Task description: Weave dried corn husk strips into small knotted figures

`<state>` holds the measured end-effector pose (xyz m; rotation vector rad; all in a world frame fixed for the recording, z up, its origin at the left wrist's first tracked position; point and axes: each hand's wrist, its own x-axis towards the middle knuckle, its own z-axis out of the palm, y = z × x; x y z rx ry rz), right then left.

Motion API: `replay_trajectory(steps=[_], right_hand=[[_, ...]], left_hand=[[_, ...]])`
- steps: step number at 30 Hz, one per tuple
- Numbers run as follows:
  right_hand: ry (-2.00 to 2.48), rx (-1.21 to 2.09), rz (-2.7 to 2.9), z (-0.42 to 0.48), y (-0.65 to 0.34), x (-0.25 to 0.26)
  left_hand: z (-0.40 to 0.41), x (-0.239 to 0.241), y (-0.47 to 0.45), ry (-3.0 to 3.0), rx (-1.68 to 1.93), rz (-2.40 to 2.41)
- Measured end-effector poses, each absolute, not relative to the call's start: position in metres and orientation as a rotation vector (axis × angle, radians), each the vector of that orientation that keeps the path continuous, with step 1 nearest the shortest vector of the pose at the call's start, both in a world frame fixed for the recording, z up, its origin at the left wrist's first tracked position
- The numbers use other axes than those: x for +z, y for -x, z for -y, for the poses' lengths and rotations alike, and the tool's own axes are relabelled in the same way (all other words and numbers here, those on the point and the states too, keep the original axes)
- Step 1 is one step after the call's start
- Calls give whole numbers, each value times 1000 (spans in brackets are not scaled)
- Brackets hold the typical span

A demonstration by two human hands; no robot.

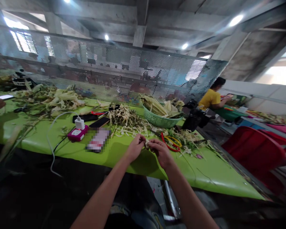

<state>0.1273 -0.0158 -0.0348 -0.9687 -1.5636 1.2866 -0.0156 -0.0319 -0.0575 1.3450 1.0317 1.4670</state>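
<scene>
My left hand (135, 147) and my right hand (161, 152) meet above the green table cover (124, 156), near its front edge. Between their pinched fingertips is a small pale piece of what looks like corn husk (147, 144), mostly covered by the fingers. Just beyond the hands lies a heap of pale husk bits (125, 116), with thin strips scattered in front of it. Red and yellow rings (173, 142) rest on the table to the right of my right hand.
Behind my hands stands a green basket (160, 120) of husks, beside a black camera (194, 117). Leftward are a phone (98, 140), a magenta power socket (78, 133) with a white cable, and a husk pile (59, 100). A perforated metal screen (109, 73) lines the back. A person in yellow (208, 98) sits at the right.
</scene>
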Motion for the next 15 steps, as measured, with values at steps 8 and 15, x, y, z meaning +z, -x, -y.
replay_trajectory(steps=[8,15], right_hand=[[954,1326,1624,18,-129,-29],[998,615,1879,23,-128,-22]], left_hand=[[30,-59,15,-1280,1466,-960],[27,-64,14,-1193,1490,-886]])
